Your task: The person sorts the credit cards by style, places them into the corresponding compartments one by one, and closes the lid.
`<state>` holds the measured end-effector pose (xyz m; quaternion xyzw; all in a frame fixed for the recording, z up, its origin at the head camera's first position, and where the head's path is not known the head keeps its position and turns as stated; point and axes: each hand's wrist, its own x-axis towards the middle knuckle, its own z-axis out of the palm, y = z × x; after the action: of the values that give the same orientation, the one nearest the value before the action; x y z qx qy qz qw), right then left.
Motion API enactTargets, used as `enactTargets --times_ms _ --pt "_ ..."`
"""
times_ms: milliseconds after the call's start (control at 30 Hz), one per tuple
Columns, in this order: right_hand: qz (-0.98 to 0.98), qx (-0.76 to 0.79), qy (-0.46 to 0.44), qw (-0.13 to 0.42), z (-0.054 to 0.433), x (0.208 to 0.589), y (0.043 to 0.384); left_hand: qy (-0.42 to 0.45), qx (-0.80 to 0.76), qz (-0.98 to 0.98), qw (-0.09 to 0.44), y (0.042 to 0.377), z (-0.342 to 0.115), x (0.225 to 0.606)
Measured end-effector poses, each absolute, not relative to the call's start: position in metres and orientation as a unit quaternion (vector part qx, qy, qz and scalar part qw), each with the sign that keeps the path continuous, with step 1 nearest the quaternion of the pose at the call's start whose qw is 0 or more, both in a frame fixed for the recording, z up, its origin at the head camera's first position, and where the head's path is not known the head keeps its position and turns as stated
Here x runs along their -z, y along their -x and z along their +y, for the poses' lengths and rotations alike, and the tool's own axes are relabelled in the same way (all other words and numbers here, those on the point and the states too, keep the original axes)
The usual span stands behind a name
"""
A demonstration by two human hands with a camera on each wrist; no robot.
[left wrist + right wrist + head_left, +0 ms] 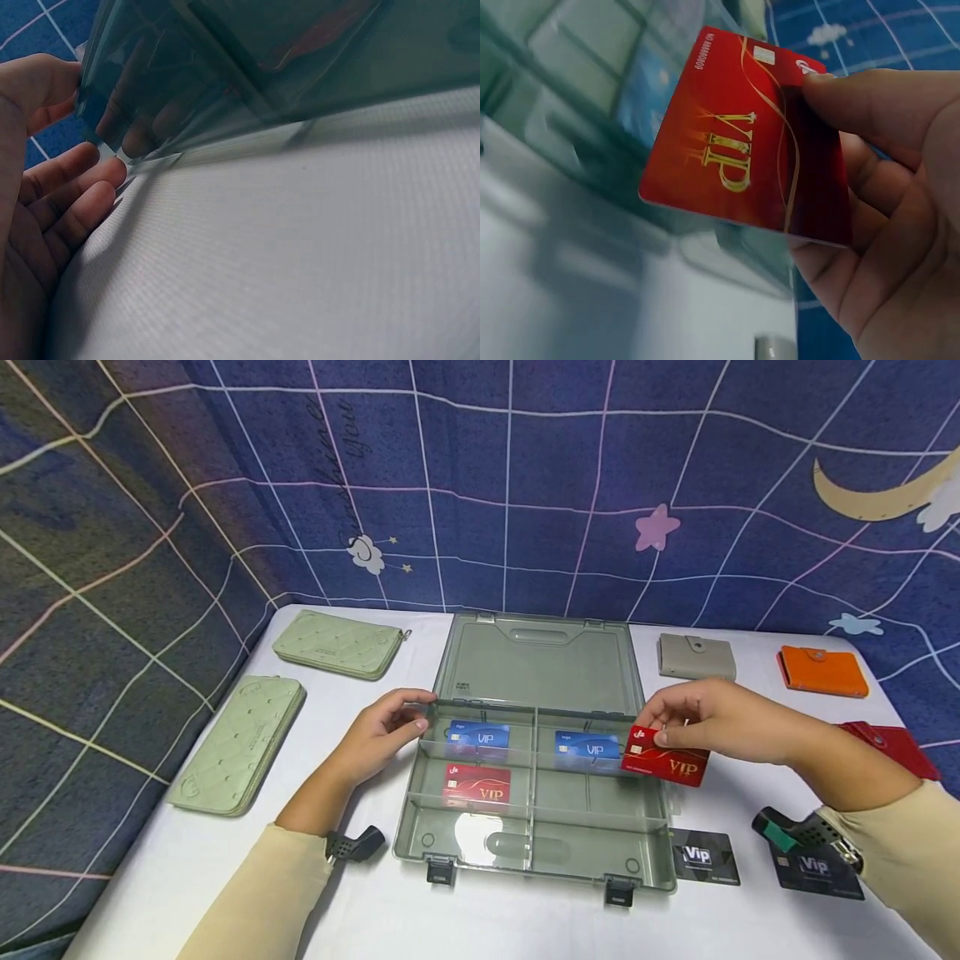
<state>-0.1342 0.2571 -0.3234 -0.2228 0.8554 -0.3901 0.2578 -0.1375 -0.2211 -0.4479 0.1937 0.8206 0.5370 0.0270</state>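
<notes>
A red VIP card [727,142] is pinched between the thumb and fingers of my right hand [693,718]. It hangs tilted over the right edge of a translucent grey-green plastic case [570,852], whose lid [540,652] lies folded back. In the case's back row are a blue VIP card [480,739] on the left and another blue card [587,748] on the right. One more red card [476,785] lies in the middle-left compartment. My left hand [382,731] touches the case's back left corner, its fingers loosely bent against the outer wall.
Two green wallets [337,643] lie on the left of the white table. Toward the back right are a grey card holder [696,657], an orange one [823,672] and a red one [896,747]. Black Vip cards [705,857] lie right of the case, one partly under my wrist.
</notes>
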Motion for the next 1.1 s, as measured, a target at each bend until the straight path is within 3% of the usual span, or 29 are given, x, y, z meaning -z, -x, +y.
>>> enactTargets --times_ms 533,767,1100 --pt "0.862 0.370 0.277 0.207 0.197 0.353 0.116 -0.191 -0.541 0.818 0.031 0.137 -0.220 0.446" --pt "0.894 0.317 0.286 0.136 0.183 0.360 0.101 -0.193 -0.543 0.817 0.028 0.137 -0.219 0.445" --pt "0.903 0.267 0.323 0.095 0.177 0.369 0.091 -0.190 -0.540 0.820 0.030 0.136 -0.220 0.445"
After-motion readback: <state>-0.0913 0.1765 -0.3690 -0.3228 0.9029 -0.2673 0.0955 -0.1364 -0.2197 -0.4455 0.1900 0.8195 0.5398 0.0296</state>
